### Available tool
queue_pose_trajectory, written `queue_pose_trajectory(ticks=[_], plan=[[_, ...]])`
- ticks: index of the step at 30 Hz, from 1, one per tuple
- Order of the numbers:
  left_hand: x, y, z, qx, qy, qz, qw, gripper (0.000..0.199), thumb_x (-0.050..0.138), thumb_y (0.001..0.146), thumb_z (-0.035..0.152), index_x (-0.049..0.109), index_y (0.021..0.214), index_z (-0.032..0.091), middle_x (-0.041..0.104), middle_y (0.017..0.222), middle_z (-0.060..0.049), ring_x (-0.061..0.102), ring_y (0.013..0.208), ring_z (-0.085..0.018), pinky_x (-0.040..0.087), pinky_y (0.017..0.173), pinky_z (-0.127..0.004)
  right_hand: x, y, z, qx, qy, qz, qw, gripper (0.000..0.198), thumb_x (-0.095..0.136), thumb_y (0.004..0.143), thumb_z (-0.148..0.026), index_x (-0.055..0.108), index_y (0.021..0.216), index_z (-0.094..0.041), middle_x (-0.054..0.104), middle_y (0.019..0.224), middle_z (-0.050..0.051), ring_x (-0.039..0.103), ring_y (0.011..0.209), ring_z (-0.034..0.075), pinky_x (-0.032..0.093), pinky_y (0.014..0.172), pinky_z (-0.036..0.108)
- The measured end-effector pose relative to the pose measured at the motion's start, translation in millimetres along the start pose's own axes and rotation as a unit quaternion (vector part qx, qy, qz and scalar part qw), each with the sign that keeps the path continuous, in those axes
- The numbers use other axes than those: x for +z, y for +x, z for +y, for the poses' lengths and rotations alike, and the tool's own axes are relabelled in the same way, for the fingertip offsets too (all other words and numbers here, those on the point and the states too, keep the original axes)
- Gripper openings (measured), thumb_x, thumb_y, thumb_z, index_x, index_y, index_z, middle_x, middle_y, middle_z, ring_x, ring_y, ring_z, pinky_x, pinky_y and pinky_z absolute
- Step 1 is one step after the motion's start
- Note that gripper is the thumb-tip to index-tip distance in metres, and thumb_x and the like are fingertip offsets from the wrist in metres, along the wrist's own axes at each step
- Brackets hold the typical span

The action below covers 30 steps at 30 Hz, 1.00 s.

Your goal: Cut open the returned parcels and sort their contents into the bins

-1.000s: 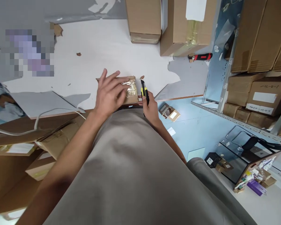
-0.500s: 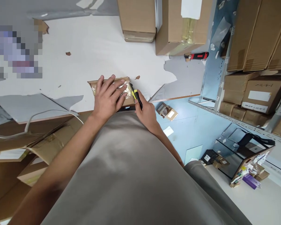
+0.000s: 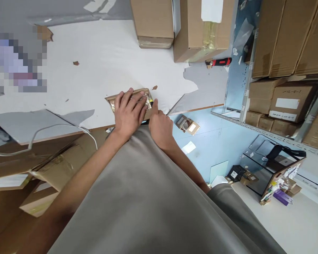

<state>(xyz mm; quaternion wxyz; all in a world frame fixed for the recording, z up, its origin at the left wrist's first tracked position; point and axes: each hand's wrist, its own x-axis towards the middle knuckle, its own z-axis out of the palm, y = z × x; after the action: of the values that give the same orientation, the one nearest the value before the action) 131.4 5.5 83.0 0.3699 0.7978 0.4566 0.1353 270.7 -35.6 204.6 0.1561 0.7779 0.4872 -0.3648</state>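
My left hand lies with spread fingers on a small flat cardboard box covered partly in shiny clear tape. The box sits near the front edge of the white-covered table, and the hand hides much of its top. My right hand is closed around a black and yellow utility knife, which points across the right end of the box. Most of the knife's handle is covered by my fingers, and I cannot make out its blade.
Two larger cardboard boxes stand at the back of the table. A red and black tool lies beside them. Open cartons are below at left. Shelves with boxes stand at right, and a torn box lies on the blue floor.
The knife has swung over the box's right end, with my right hand turning and its index finger now stretched forward. My left hand and the box have shifted slightly right in view.
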Motion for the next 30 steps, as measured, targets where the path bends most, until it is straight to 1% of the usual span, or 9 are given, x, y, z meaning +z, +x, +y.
queue_pose_trajectory(ticks=[6,10,13,18,21,23,25,28,30], plan=[[8,-3,-4,0.007,-0.029,-0.011,0.999,0.051,0.044,0.121,0.059,0.065,0.166,0.046,0.068,0.175,0.0,0.045,0.178,-0.04,0.022,0.149,-0.078,-4,-17,6,0.051,-0.03,-0.039,0.997,0.066,0.04,0.125,-0.016,0.033,0.191,-0.014,0.087,0.131,0.022,0.089,0.117,0.03,0.07,0.101,0.039],[12,-3,-7,0.02,-0.05,-0.014,0.998,0.061,0.042,0.121,0.064,0.056,0.174,0.038,0.064,0.179,-0.003,0.038,0.18,-0.039,0.015,0.149,-0.082,-4,-11,3,0.047,-0.027,-0.031,0.998,0.067,0.039,0.124,-0.013,0.032,0.19,-0.012,0.087,0.134,0.023,0.088,0.123,0.03,0.069,0.104,0.038],[10,-2,-7,0.011,-0.056,-0.022,0.998,0.059,0.039,0.123,0.065,0.059,0.17,0.035,0.062,0.181,-0.002,0.036,0.181,-0.037,0.012,0.149,-0.081,3,-8,6,0.053,-0.03,-0.03,0.998,0.067,0.036,0.124,-0.012,0.031,0.191,-0.013,0.086,0.138,0.024,0.087,0.126,0.029,0.068,0.105,0.037],[2,2,-6,-0.003,-0.057,-0.016,0.998,0.057,0.04,0.124,0.065,0.064,0.167,0.037,0.061,0.182,0.0,0.033,0.183,-0.036,0.009,0.151,-0.078,19,-16,34,0.089,-0.045,-0.103,0.99,0.067,0.04,0.119,-0.007,0.042,0.186,-0.01,0.085,0.138,0.029,0.085,0.133,0.032,0.067,0.108,0.041],[-1,4,-5,0.002,-0.052,-0.004,0.999,0.057,0.04,0.124,0.067,0.067,0.165,0.037,0.064,0.179,-0.001,0.034,0.183,-0.036,0.01,0.151,-0.076,16,-21,50,0.116,-0.05,-0.078,0.989,0.064,0.041,0.12,-0.01,0.047,0.184,-0.011,0.085,0.135,0.028,0.086,0.129,0.033,0.066,0.106,0.041],[-3,5,-5,0.007,-0.052,-0.004,0.999,0.059,0.038,0.124,0.068,0.067,0.165,0.037,0.065,0.178,-0.002,0.035,0.183,-0.035,0.01,0.152,-0.075,8,-24,53,0.105,-0.046,-0.027,0.993,0.062,0.038,0.124,-0.017,0.044,0.185,-0.014,0.087,0.132,0.024,0.087,0.122,0.034,0.065,0.104,0.041],[-5,6,-6,0.006,-0.056,-0.013,0.998,0.062,0.036,0.123,0.069,0.065,0.166,0.036,0.064,0.178,-0.004,0.033,0.184,-0.034,0.007,0.152,-0.076,1,-25,52,0.065,-0.031,0.013,0.997,0.061,0.035,0.126,-0.024,0.041,0.186,-0.017,0.089,0.13,0.02,0.087,0.117,0.034,0.064,0.103,0.042],[-6,7,-8,0.001,-0.069,-0.035,0.997,0.068,0.035,0.121,0.073,0.06,0.171,0.034,0.06,0.182,-0.006,0.028,0.185,-0.034,0.002,0.151,-0.076,-2,-24,45,-0.002,-0.003,0.034,0.999,0.061,0.034,0.125,-0.027,0.043,0.185,-0.018,0.09,0.129,0.017,0.085,0.117,0.035,0.063,0.102,0.042],[-4,7,-11,0.003,-0.078,-0.043,0.996,0.07,0.035,0.121,0.075,0.058,0.173,0.034,0.058,0.184,-0.005,0.026,0.185,-0.034,0.0,0.151,-0.075,1,-21,40,-0.021,0.01,0.033,0.999,0.062,0.035,0.124,-0.026,0.044,0.184,-0.016,0.089,0.133,0.019,0.085,0.118,0.035,0.064,0.102,0.043]])
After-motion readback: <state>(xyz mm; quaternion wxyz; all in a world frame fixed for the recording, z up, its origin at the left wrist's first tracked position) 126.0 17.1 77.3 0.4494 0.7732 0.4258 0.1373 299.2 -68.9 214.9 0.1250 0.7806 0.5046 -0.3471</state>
